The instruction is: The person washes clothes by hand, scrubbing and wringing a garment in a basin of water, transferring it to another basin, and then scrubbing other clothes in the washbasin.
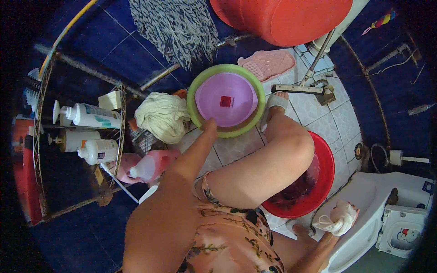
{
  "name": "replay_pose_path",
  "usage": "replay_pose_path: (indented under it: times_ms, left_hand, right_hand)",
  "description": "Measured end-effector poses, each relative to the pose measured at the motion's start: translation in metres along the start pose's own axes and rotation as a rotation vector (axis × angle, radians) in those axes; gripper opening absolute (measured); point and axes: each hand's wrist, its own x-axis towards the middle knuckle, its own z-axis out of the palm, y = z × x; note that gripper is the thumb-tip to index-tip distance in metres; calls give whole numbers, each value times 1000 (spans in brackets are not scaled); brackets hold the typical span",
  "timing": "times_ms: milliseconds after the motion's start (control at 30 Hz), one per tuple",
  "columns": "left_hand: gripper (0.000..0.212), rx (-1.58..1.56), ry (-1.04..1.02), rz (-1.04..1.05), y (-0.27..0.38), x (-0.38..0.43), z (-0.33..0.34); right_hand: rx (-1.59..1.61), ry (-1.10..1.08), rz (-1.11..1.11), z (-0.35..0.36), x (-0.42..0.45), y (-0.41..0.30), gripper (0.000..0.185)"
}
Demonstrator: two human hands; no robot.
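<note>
My left hand [209,125] reaches forward to the near rim of a purple plastic basin [210,90], its thumb over the edge and the other fingers hidden. The purple basin bears a red label and sits inside a wider green basin [192,102]. Off to the lower right, my right hand [355,213] is closed around a bunched white cloth [338,220], which covers most of the fingers. Between the hands, partly behind my bent leg, stands a red basin [329,163] with dark wet fabric [293,194] in it.
A wire shelf [119,140] with pump bottles [97,116] stands at left, beside a pale cloth heap [162,117]. A string mop [174,30] and large red tub [283,20] are at the top. A squeegee [297,89] and pink slipper [273,63] lie ahead; a white fixture [362,186] is at right.
</note>
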Motion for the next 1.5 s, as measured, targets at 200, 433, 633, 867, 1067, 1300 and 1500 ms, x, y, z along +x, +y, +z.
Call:
replay_pose_path:
  times_ms: [200, 433, 633, 867, 1067, 1300, 1500]
  left_hand:
    - [52, 28, 63, 268, -24, 33, 12]
    - [42, -93, -20, 126, 6, 27, 8]
    - [33, 128, -252, -258, 36, -21, -8]
    - [35, -29, -520, -74, 72, -57, 21]
    - [37, 33, -722, -45, 90, -99, 74]
    - [39, -39, -952, -239, 78, -117, 129]
    - [41, 168, -981, -252, 64, -152, 193]
  right_hand:
    - [167, 316, 123, -12, 2, 6, 36]
    - [536, 175, 260, -6, 0, -5, 37]
    - [516, 237, 244, -4, -7, -14, 36]
    - [586, 209, 157, 3, -14, -21, 35]
    - [616, 274, 173, 48, -14, -40, 31]
    - [696, 283, 165, 65, -20, -57, 29]
    - [730, 382, 178, 73, -23, -65, 27]
